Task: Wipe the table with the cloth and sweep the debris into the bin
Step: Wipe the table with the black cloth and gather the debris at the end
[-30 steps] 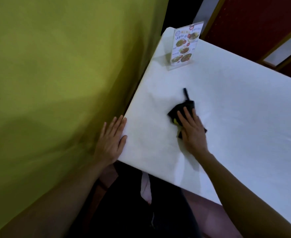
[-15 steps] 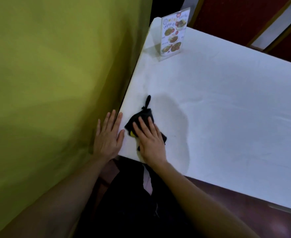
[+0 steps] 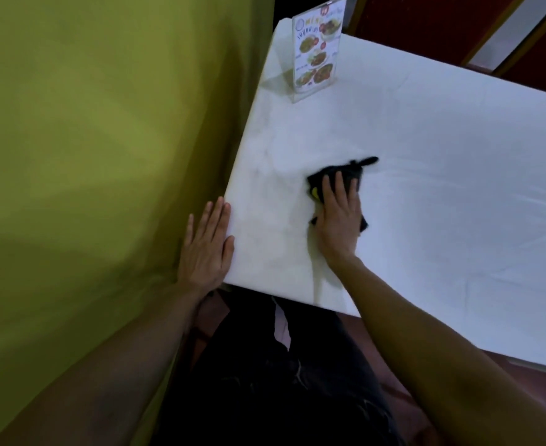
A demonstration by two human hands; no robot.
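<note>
My right hand (image 3: 339,220) lay flat on the black cloth (image 3: 332,180), fingers straight and pressing down – no clenched grip, just palm and fingers pinning it to the white tabletop (image 3: 442,188). The cloth sat in the near-left part of the tabletop, bunched under my fingers, with a thin tail sticking out at its far side and a bit of yellow showing at its left edge. My left hand (image 3: 207,249) was released too, fingers straight, laid along the tabletop's left edge near the front corner, holding nothing.

Step in hand as I judged it: wiping, with sweeping to the bin not yet done. No bin in view, and I couldn't make out any debris on the surface – too small or not there. To do this well I figured: keep flat even pressure through the whole palm, overlap the strokes, and pull everything toward one edge so crumbs collect rather than scatter. The menu stand (image 3: 316,53) stood upright at the far-left corner, well apart from the cloth – I'd need to wipe around it without knocking it over
</note>
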